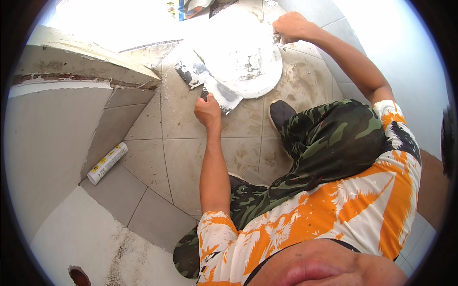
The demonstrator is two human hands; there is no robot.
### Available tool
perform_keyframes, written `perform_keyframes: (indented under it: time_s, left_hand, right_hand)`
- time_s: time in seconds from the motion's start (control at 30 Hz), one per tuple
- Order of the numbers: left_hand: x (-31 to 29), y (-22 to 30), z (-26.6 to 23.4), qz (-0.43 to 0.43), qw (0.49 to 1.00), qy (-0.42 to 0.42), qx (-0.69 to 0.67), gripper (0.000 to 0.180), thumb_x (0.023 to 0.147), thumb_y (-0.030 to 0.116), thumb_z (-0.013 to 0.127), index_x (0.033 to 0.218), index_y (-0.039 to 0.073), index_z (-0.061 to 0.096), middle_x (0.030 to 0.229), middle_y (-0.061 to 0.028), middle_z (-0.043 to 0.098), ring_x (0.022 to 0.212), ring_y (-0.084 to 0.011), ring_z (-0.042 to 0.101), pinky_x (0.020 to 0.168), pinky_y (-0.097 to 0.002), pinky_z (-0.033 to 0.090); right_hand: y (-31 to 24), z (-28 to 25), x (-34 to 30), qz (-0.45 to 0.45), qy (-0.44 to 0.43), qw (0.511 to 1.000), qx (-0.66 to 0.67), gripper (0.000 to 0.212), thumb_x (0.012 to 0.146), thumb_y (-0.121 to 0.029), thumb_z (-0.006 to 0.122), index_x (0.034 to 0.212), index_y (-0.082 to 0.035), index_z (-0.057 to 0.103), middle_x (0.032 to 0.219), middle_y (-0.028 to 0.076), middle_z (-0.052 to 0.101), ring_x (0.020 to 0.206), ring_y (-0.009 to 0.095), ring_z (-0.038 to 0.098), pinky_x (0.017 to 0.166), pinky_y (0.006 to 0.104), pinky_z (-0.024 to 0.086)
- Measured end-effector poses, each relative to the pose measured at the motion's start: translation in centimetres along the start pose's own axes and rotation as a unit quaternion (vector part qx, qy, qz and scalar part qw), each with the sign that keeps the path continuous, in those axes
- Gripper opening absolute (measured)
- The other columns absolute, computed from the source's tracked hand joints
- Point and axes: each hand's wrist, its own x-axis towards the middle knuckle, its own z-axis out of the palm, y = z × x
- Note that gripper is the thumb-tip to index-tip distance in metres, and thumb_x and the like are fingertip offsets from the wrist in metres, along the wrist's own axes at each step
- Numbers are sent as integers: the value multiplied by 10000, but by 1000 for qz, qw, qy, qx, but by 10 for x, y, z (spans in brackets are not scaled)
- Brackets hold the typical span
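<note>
My left hand (208, 112) is closed around the dark handle of a putty knife (223, 98), its broad blade smeared with white paste. The blade lies against the near left edge of a round white tub (272, 78). Inside the tub are lumps of white paste (250, 64); glare washes out its far part. Just left of the tub is a second flat blade (189, 71), dark with white smears; its handle cannot be made out. Beyond the tub's right side, my right hand (291, 27) is closed, with a small greyish bit under its fingers that I cannot make out.
A white cartridge tube (108, 163) lies by the wall at left. A rough-edged tiled ledge (129, 90) juts in at upper left. My shoe (282, 114) rests on the stained tile floor (191, 152) near the tub. A colourful printed bag (193, 8) stands at the back.
</note>
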Motion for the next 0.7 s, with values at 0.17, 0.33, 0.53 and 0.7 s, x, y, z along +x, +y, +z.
perform_keyframes:
  time_s: [0.17, 0.33, 0.53, 0.7]
  left_hand:
    - [2, -6, 1, 17, 1000, 18, 9, 372, 865, 292, 676, 786, -71, 648, 783, -277, 686, 777, -475, 676, 736, -536, 519]
    - [-1, 3, -1, 21, 1000, 9, -7, 374, 870, 293, 669, 785, -69, 645, 786, -282, 683, 779, -476, 673, 735, -540, 514]
    - [1, 0, 1, 16, 1000, 8, -2, 368, 868, 287, 663, 783, -70, 642, 781, -287, 677, 775, -483, 667, 732, -543, 511]
    - [-4, 3, -4, 7, 1000, 3, 2, 363, 867, 279, 658, 766, -68, 633, 781, -287, 674, 776, -481, 667, 728, -541, 510]
  right_hand:
    - [-13, 20, -2, 41, -3, 999, -9, 180, 794, -108, 647, 902, -4, 746, 880, 203, 743, 852, 329, 736, 755, 420, 583]
    - [-18, 32, 16, 42, -57, 997, 6, 216, 800, -116, 655, 967, -33, 763, 933, 167, 755, 898, 298, 739, 757, 408, 579]
    - [-28, 23, 31, 22, 7, 1000, -3, 181, 745, -63, 664, 888, -41, 772, 835, 156, 748, 809, 289, 737, 695, 405, 572]
    - [-36, -3, 26, -15, 48, 998, -23, 131, 729, -60, 678, 832, -31, 754, 793, 151, 742, 724, 282, 728, 608, 406, 564]
